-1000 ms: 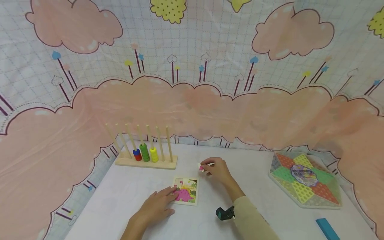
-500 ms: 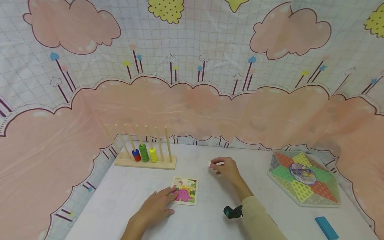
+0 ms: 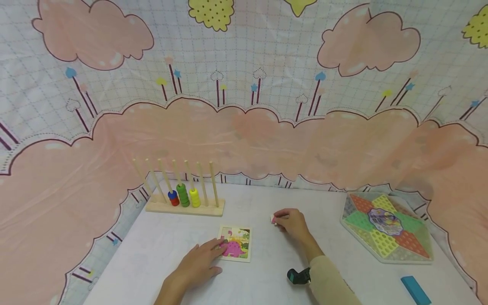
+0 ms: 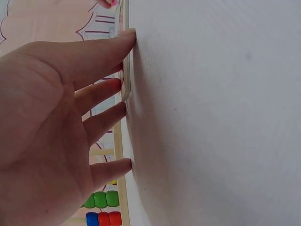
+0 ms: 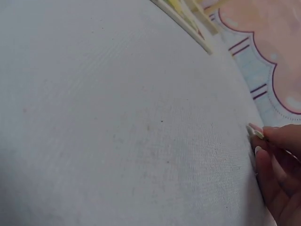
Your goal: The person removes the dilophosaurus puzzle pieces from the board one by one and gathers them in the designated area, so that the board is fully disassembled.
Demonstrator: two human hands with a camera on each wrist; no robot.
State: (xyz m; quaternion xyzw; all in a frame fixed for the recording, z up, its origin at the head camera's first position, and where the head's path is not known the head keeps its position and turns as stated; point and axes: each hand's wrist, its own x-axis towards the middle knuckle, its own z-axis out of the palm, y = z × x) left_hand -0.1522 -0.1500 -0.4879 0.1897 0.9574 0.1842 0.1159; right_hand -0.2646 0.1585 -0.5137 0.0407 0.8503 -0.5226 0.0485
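While left hand (image 3: 198,262), fingers straight, touches puzzle board (image 3: 250,245) at lower centre of frame, right hand (image 3: 294,224) pinches small piece (image 3: 273,219) up-right of board.

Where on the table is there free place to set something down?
Bare table: left of the left hand, in front of the abacus; between the abacus and the right hand, behind the puzzle; and between the right hand and the box. Crowded: the puzzle's left edge, touched by the left hand, and far right, around box and blue block.
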